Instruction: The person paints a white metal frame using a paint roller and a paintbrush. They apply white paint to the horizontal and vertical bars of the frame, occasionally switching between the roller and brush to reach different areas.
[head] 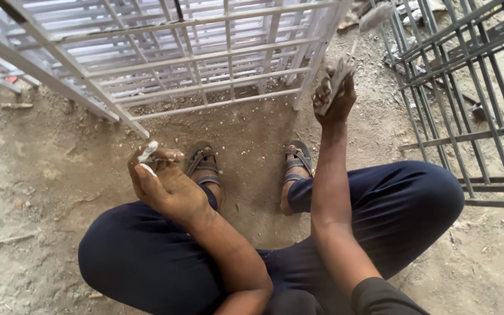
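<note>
My fingers [157,158] pinch soft white putty [147,153], matt and chalky, near a white-painted metal grille [205,64], dull dark steel grating [468,87], and rough dusty ground [42,175].

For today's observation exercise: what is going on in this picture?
A person squats on dusty ground in sandals, facing a white-painted metal grille. The right hand holds a flat tool smeared with pale paste up by the grille's corner bar. The left hand holds a small lump of white paste. A dark unpainted grille stands to the right.
</note>
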Available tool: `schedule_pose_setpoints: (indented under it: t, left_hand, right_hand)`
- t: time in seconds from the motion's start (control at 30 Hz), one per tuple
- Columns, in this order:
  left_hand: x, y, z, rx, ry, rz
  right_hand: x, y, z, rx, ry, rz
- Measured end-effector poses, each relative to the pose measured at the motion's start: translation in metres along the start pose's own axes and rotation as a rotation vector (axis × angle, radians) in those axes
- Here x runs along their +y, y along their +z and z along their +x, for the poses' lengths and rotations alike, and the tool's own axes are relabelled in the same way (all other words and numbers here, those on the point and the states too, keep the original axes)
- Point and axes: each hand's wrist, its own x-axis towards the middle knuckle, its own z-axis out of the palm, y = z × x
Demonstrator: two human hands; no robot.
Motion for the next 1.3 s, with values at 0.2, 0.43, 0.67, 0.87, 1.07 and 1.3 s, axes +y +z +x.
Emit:
schedule_pose_setpoints:
  t: [0.2, 0.43, 0.67, 0.87, 1.07, 1.3]
  left_hand:
    - [-0.007, 0.007, -0.001, -0.041, -0.026, -0.007]
    - [-0.011, 0.002, 0.003, -0.026, -0.041, -0.009]
    - [-0.014, -0.001, 0.003, -0.042, -0.049, 0.000]
    - [-0.023, 0.001, -0.003, -0.048, -0.070, 0.018]
    - [-0.027, 0.009, -0.003, -0.061, -0.058, 0.030]
    - [-0.019, 0.003, -0.005, -0.044, -0.016, 0.009]
  right_hand:
    - [-0.042, 0.063, 0.042, 0.005, -0.326, -0.536]
    - [-0.104, 0.084, 0.096, -0.025, -0.317, -0.794]
    - [-0.055, 0.052, 0.060, 0.053, -0.276, -0.860]
    - [-0.105, 0.057, 0.114, -0.074, -0.400, -0.828]
    - [-0.142, 0.074, 0.142, 0.050, -0.546, -0.794]
    - [-0.119, 0.070, 0.114, 0.187, -0.983, -1.012]
